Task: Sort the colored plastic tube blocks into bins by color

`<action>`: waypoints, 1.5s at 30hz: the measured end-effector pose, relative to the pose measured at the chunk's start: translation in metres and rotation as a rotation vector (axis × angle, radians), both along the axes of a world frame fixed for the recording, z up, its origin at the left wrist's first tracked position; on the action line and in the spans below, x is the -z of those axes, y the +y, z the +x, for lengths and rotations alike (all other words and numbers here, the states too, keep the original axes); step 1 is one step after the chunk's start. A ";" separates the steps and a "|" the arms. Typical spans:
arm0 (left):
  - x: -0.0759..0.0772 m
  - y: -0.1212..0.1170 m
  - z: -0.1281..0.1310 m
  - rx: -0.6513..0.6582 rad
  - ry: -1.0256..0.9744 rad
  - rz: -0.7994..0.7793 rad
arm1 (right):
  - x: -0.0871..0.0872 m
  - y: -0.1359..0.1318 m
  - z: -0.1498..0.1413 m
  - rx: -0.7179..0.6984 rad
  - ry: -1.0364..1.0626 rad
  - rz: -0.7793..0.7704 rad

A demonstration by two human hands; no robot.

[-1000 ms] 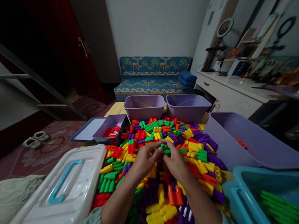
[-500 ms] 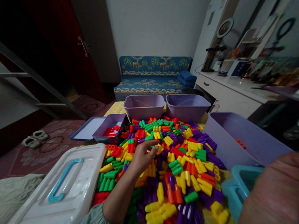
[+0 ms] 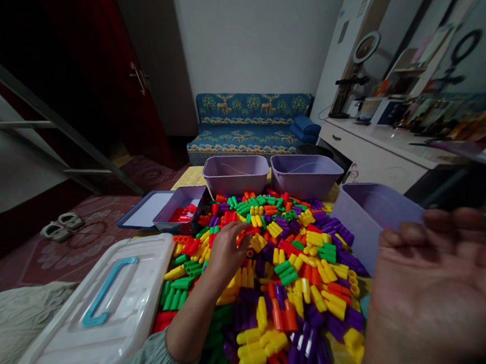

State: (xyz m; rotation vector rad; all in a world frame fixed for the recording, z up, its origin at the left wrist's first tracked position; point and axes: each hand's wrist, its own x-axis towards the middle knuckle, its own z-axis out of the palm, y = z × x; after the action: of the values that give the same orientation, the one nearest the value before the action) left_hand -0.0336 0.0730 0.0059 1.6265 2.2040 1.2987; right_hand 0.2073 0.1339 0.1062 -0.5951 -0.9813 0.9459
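Lilac tubs, smooth plastic, rounded corners: two side by side at the far edge of the table (image 3: pixel 192 175), the left one (image 3: pixel 235 184) and the right one (image 3: pixel 306 185), each with a pale curved line on the inner wall. A third lilac tub (image 3: pixel 352 234), at the right side, its inside partly hidden by a hand.

Square-cornered box (image 3: pixel 201 207), left of the pile, lilac inside, dark outside, holding glossy red pieces (image 3: pixel 182 215). Beside it, to the left, a flat lid (image 3: pixel 143 212), pale panel, dark rim.

White storage box (image 3: pixel 133 301), near left, ribbed translucent lid on, contents unseen; light-blue bar handle (image 3: pixel 102 299) on the lid.

Teal bin (image 3: pixel 365 304), right, only a sliver showing beside the hand.

Plastic pieces (image 3: pixel 286 273), a broad heap across the middle of the table, among the containers: glossy, hard, in yellow, green, purple, red and orange; short tubes, many with rounded tips, several joined in rows; open round ends visible on some.

Left hand (image 3: pixel 227 252), over the heap's left-centre, fingers bent, an orange piece (image 3: pixel 243 239) by the fingertips; whether it is gripped cannot be told. Right hand (image 3: pixel 428 289), raised before the right-hand tub, palm exposed, fingers loosely curled, released.

Beyond: a sofa (image 3: pixel 250 125), blue patterned cover with deer and trees.
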 end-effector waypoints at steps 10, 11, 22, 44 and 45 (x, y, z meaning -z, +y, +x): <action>0.021 0.001 -0.025 -0.187 0.336 -0.203 | 0.098 0.042 -0.100 -0.416 -0.849 -0.045; 0.021 0.001 -0.025 -0.183 0.363 -0.232 | 0.108 0.044 -0.103 -0.395 -0.976 -0.011; 0.008 0.002 -0.015 0.022 0.176 -0.120 | 0.120 0.037 -0.111 -0.497 -1.230 0.168; 0.004 0.001 -0.004 0.113 0.029 -0.177 | 0.118 0.035 -0.110 -0.533 -1.233 0.065; 0.004 0.001 -0.004 0.085 0.014 -0.158 | 0.118 0.035 -0.110 -0.528 -1.233 0.049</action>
State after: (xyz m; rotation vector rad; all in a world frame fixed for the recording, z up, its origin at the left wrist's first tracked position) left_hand -0.0376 0.0741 0.0017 1.6546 2.1577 1.0655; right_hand 0.0973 0.1686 -0.0114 -0.9174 -2.3380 0.9733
